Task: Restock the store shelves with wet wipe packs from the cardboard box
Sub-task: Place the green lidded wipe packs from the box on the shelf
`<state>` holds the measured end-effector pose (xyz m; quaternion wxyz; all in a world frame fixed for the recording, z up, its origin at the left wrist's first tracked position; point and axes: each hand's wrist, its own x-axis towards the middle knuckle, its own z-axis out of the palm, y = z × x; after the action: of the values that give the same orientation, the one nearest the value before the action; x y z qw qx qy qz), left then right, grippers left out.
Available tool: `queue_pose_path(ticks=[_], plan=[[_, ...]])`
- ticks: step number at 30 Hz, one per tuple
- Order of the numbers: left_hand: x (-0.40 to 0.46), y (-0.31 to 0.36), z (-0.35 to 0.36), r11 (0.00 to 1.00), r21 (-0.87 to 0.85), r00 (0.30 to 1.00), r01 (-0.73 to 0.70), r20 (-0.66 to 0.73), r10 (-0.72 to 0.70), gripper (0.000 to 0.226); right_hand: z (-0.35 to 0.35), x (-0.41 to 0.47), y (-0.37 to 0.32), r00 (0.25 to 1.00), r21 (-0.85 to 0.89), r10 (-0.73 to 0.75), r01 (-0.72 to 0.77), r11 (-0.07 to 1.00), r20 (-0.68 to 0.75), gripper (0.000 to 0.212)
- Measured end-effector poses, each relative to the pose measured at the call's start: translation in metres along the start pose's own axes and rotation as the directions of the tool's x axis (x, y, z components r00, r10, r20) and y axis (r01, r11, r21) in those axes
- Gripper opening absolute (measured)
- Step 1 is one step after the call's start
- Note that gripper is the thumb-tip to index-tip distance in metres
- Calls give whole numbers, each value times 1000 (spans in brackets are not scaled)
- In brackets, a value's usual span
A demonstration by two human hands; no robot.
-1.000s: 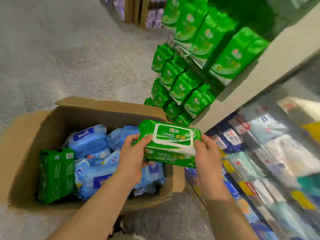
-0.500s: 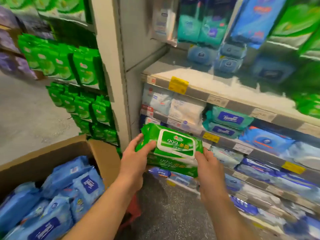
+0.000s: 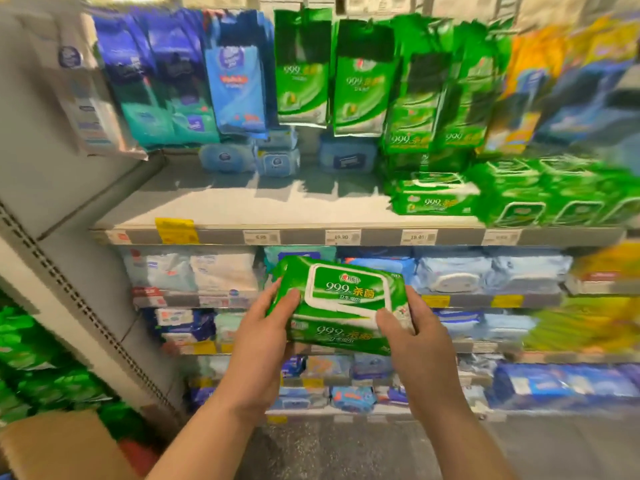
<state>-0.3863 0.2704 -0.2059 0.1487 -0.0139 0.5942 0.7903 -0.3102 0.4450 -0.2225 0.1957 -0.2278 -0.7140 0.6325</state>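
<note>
Two stacked green wet wipe packs (image 3: pixel 343 299) with white flip lids are held in front of the shelves at chest height. My left hand (image 3: pixel 263 337) grips their left end, thumb on top. My right hand (image 3: pixel 415 337) grips the right end, thumb on the front edge. The upper shelf (image 3: pixel 277 206) has bare white board on its left and middle. Matching green packs (image 3: pixel 436 199) lie stacked on its right side. A corner of the cardboard box (image 3: pixel 59 445) shows at the bottom left.
Hanging blue and green packs (image 3: pixel 301 67) fill the rail above the upper shelf. Small blue packs (image 3: pixel 277 161) sit at its back. Lower shelves hold blue and white packs (image 3: pixel 453 275). A grey upright post (image 3: pixel 69 289) stands on the left, with green packs (image 3: pixel 34 358) beyond it.
My view has swung up and right from the box to face the shelves. Both hands have carried the green packs along, held the same way, now level with the second shelf.
</note>
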Motion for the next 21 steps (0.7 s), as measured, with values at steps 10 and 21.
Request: queue_pose_path(ticks=[10,21], plan=[[96,13,58,958,230,981,-174,126,148,23,-31,76,-28,989,-113,-96,84,990,-112,51],[182,46,111,886,351,912,-303,378,162,22,-47,162,-64,970,-420,-135,38,907,-204,104]])
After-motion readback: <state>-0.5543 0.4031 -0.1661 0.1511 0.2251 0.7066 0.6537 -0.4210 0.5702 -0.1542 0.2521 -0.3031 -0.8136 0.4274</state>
